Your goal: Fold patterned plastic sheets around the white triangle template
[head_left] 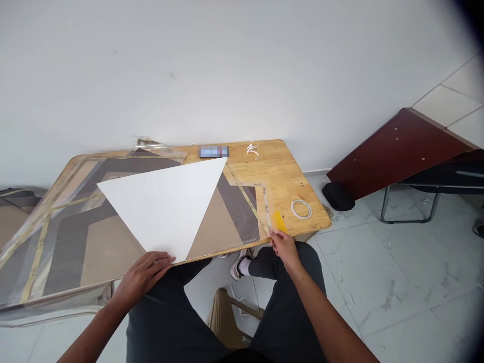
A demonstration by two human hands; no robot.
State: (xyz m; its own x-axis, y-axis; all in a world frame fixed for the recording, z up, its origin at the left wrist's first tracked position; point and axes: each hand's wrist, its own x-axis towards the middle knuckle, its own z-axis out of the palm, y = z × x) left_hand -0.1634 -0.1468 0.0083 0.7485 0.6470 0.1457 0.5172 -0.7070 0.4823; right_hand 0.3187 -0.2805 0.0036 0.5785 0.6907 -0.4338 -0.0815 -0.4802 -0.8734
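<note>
A white sheet [166, 201] with pointed corners lies on the wooden table [280, 161], its lower tip at the front edge. My left hand [149, 272] rests on the sheet near that tip, fingers stretched out and lying flat. At the front edge on the right, my right hand [283, 249] has its fingers closed in a pinch. What they pinch is too small to make out. Just above those fingers is a flat yellow piece [279, 221]. Under the white sheet lies a brown and grey patterned plastic-wrapped covering [212, 227], with strips of tape along it.
A ring of white tape [301, 208] lies at the table's right. White curled scraps [252, 150] and a phone-like object [214, 152], its screen blurred, are near the wall. A dark red panel [401, 151] leans at the right. Beneath the table a brown stool [227, 317] stands between my legs.
</note>
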